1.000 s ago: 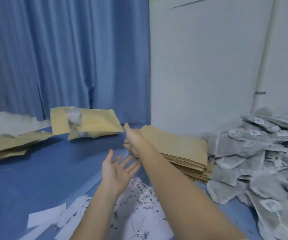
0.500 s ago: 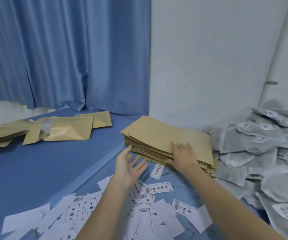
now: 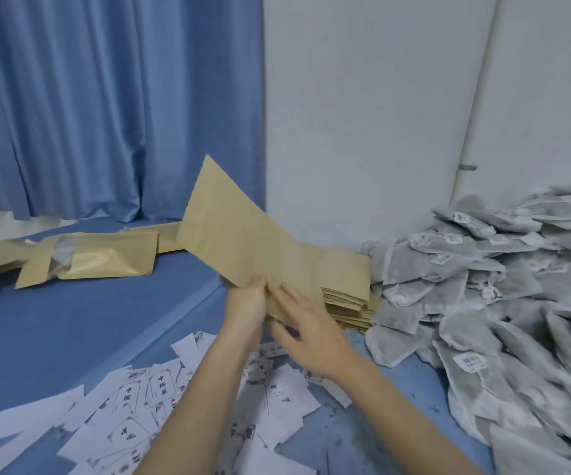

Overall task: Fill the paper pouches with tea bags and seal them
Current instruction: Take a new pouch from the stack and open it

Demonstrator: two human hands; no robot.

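- Paper pouch, brown and flat, is lifted up in the middle of the view. Its long side runs from low near the hands up and away to the left, and its far corner points up at the blue curtain.
- Left hand holds the pouch's near end, with fingers curled on the edge.
- Right hand lies on the same end with fingers fairly straight and spread; I cannot tell if the thumb grips underneath.
- Stack of empty pouches lies flat on the blue surface, just behind the hands and partly hidden by the lifted pouch.
- Heap of grey tea bags sits on the right, touching the stack.
- Filled pouches lie to the left, well apart from the hands.
- White paper labels are scattered on the surface under both arms.
- White wall stands behind the stack.
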